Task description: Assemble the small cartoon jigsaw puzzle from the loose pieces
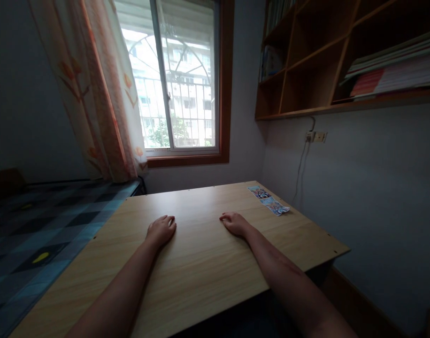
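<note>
On the smooth, pale wood-grain table (pixel 197 263), the left hand (pixel 161 230) rests palm down with fingers loosely spread, and the right hand (pixel 234 224) rests with fingers relaxed and slightly parted. Thin, rectangular printed sheets (pixel 274 206) lie by the table's far right corner; checked fabric (pixel 60 234) stretches along its left edge.

On the pale wood-grain tabletop (pixel 197 253) before me, I see the bare left hand (pixel 161 229) and, to its right, the bare right hand (pixel 234 223); two multicoloured printed papers (pixel 274 206) lie far right. A blue-and-black checked bed cover (pixel 49 234) lies left, a metal-framed glass window (pixel 190 103) beyond the tabletop.
</note>
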Motion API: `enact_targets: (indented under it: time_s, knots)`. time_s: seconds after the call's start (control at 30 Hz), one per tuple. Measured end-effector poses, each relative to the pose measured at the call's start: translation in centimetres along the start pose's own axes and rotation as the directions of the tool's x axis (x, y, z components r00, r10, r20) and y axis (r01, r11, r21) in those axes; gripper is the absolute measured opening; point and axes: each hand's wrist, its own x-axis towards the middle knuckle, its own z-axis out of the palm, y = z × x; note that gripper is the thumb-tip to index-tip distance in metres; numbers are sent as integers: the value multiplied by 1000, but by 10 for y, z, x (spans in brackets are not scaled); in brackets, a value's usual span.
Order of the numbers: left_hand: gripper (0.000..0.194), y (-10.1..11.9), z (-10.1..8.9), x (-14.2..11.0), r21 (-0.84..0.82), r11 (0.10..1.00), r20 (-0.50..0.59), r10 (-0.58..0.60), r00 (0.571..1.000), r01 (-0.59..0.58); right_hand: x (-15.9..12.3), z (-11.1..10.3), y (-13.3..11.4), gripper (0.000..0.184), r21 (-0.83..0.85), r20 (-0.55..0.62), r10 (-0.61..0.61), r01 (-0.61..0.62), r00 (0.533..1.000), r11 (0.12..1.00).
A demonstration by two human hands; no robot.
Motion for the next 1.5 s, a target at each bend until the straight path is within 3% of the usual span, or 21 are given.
enact_targets:
  time_s: [0.57, 0.7, 0.87, 1.0, 1.13, 1.3, 1.5]
  knots:
    - [52, 1, -1, -5, -15, 1000, 18, -20, 1000, 20, -3, 1, 11, 30, 151, 11, -4, 3, 1000, 989]
    - [51, 1, -1, -6, -16, 1000, 24, -13, 1000, 13, -2, -7, 26, 37, 209, -58, 130, -115, 990, 971]
    - [50, 1, 0, -5, -1, 1000, 11, -3, 1000, 3, 3, -32, 51, 41, 47, -394, 177, -173, 902, 984]
    - [50, 1, 0, -4, 1, 1000, 9, 1, 1000, -1, -1, -46, 68, 48, -66, -530, 293, -383, 796, 921]
    - [50, 2, -1, -4, -8, 1000, 15, 9, 1000, -9, -8, -46, 79, 56, -121, -560, 447, -603, 697, 788]
    - [48, 4, -5, -6, -5, 1000, 8, 9, 1000, -9, -10, -41, 85, 57, -148, -542, 573, -741, 615, 655]
    - [50, 7, -6, -7, -2, 1000, 26, -1, 1000, 1, -11, -39, 87, 57, -197, -531, 599, -775, 599, 600]
